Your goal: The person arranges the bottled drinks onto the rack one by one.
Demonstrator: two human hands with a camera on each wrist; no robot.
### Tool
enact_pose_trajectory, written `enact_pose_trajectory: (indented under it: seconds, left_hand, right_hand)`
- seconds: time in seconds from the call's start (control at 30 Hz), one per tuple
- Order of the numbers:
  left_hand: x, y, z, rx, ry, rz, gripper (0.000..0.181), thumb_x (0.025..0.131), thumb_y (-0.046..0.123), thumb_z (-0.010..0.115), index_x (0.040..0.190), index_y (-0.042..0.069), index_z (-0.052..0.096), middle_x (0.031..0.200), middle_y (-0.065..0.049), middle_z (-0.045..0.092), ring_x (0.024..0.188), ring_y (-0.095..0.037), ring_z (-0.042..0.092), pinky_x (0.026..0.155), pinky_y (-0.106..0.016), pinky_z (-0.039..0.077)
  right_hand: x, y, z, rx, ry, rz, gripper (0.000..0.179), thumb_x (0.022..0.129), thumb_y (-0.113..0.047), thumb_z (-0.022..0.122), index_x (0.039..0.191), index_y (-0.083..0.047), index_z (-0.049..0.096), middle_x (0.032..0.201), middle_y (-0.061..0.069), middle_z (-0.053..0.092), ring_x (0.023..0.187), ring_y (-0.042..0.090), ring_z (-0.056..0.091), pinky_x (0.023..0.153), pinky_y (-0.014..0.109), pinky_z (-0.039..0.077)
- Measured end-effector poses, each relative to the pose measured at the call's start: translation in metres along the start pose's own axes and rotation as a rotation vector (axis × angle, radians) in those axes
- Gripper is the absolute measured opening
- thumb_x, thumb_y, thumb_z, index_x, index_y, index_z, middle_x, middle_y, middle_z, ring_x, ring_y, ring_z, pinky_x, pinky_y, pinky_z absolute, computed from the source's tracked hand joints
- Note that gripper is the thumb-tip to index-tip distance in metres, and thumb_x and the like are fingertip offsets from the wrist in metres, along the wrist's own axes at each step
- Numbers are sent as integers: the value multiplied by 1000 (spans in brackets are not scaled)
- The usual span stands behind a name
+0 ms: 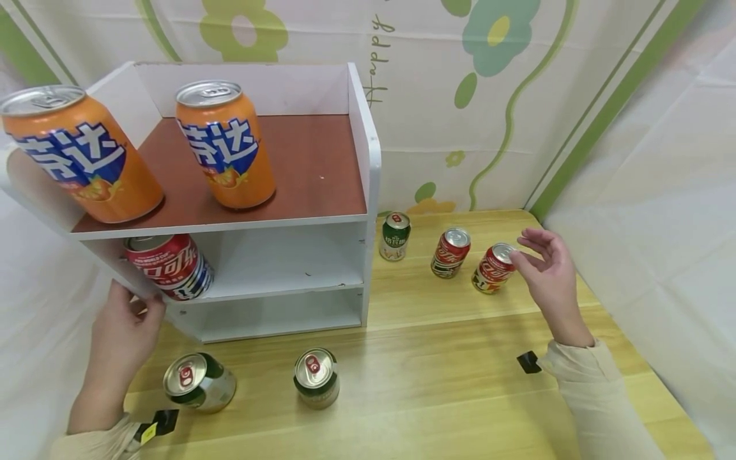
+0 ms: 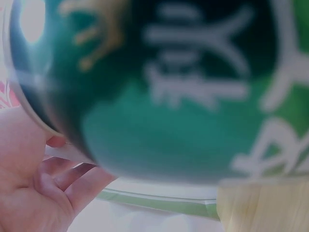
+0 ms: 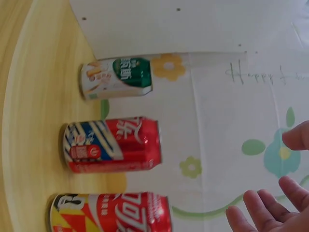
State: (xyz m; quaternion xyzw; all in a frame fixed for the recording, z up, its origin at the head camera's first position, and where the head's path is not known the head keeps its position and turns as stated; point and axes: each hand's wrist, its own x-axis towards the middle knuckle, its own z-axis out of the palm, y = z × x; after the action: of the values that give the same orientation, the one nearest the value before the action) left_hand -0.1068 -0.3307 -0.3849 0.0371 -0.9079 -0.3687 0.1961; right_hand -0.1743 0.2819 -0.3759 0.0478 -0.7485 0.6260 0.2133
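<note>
My left hand (image 1: 123, 332) is at the left side of a small white shelf unit (image 1: 368, 191), fingers bent loosely just below a red cola can (image 1: 172, 265) on its middle level. A green-and-white can (image 2: 188, 96) fills most of the left wrist view and covers part of that hand. On the right, my right hand (image 1: 549, 275) is beside a red-and-yellow cola can (image 1: 491, 271), thumb near its top in the head view. The right wrist view shows the fingers (image 3: 258, 208) spread apart, holding nothing. A second red cola can (image 1: 450, 254) stands to its left.
Two orange soda cans (image 1: 230, 153) stand on the unit's brown top. A green can (image 1: 395, 237) is by the unit's right side. Two more green cans (image 1: 316, 380) stand in front of it on the wooden table (image 1: 437, 390). A flowered cloth (image 1: 425, 128) hangs behind.
</note>
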Motion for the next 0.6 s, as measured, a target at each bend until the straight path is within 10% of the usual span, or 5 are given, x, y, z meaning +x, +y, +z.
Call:
enact_pose_trajectory:
  seconds: [0.37, 0.6]
  left_hand:
    - [-1, -1, -1, 36, -12, 49, 45, 101, 8, 47, 144, -3, 35, 134, -38, 52, 105, -65, 57, 68, 1, 32]
    - [-1, -1, -1, 75, -23, 40, 42, 102, 9, 47, 140, -5, 38, 130, -39, 54, 104, -60, 60, 61, -4, 33]
  right_hand:
    - [16, 34, -13, -222, 2, 147, 62, 96, -14, 70, 148, -2, 38, 136, -6, 46, 131, 23, 45, 97, 15, 44]
    - [26, 62, -22, -264, -58, 245, 77, 99, -25, 68, 157, -3, 23, 159, 20, 30, 144, 38, 32, 117, 52, 31]
